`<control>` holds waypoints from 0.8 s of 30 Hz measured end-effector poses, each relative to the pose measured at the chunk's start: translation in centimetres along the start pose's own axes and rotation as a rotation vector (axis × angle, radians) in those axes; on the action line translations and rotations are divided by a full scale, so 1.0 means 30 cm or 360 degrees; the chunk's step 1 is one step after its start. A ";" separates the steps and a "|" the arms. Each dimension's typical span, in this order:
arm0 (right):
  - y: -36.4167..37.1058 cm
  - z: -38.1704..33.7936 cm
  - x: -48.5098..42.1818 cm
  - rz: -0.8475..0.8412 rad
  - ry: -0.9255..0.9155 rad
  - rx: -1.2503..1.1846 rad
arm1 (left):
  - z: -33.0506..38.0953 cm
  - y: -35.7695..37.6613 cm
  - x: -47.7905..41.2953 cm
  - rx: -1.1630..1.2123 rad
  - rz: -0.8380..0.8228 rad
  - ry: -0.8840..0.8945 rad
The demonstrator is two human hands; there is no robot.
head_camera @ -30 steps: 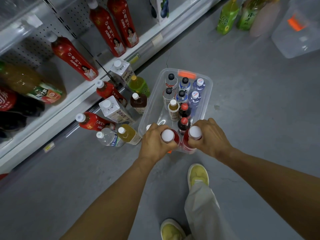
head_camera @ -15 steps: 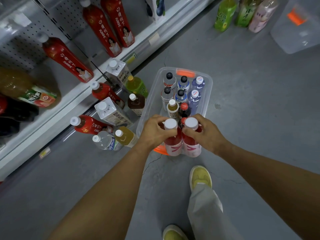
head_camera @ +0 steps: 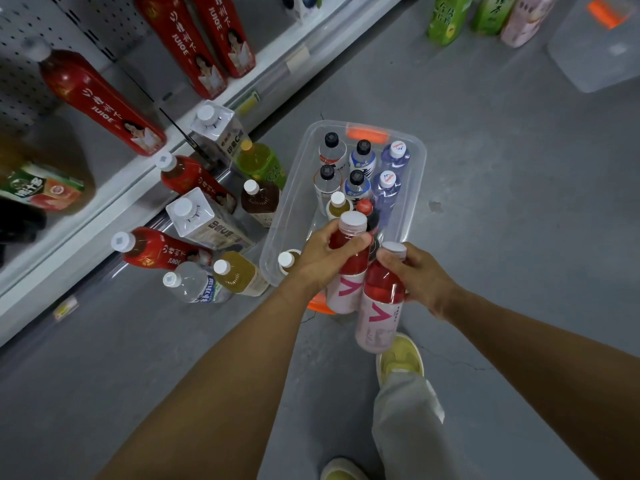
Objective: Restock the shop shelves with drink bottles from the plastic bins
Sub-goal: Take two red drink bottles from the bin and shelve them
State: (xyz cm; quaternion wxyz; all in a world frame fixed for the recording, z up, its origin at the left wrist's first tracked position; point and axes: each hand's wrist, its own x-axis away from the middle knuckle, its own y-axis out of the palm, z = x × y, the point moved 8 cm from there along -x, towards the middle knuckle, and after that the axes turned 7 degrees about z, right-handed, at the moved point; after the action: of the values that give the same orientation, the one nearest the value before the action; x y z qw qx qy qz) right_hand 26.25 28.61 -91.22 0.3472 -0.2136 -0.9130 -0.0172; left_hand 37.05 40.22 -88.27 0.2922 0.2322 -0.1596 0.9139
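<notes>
Head view suggests mid-task: the shelf (head_camera: 104, 216), far left of the left hand (head_camera: 322, 258), carries a few red bottles, and a cluster of drinks (head_camera: 207, 223) waits on the floor just left of it. That hand grips one red drink bottle (head_camera: 348, 271). The right hand (head_camera: 419, 275) grips a second red bottle (head_camera: 381, 299) alongside. The clear bin (head_camera: 417, 188) just beyond both hands holds about ten more.

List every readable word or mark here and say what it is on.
"JUIOE": red bottles on the shelf.
"V": pink labels on the two held bottles.
Chinese print on the white cartons and green bottles: too small or blurred to read.
</notes>
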 end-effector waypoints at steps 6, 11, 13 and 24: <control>-0.024 -0.115 0.016 -0.0006 0.0035 -0.0113 | -0.003 -0.092 0.022 0.0160 0.0132 -0.0238; -0.051 -0.273 0.096 -0.0028 0.0061 -0.0135 | 0.081 -0.152 0.119 0.0316 0.0198 -0.0416; -0.044 -0.349 0.156 -0.0072 0.0097 -0.0153 | 0.139 -0.176 0.176 0.0427 0.0236 -0.0450; 0.005 -0.787 0.620 -0.0113 0.0185 -0.0277 | 0.539 -0.268 0.623 0.1251 0.0273 -0.0543</control>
State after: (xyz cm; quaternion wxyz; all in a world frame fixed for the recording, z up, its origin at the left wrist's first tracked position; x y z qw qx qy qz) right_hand 28.69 31.52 -61.40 0.3789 -0.2091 -0.8934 -0.1210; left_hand 33.81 48.17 -63.74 0.0741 0.4594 0.1357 0.8747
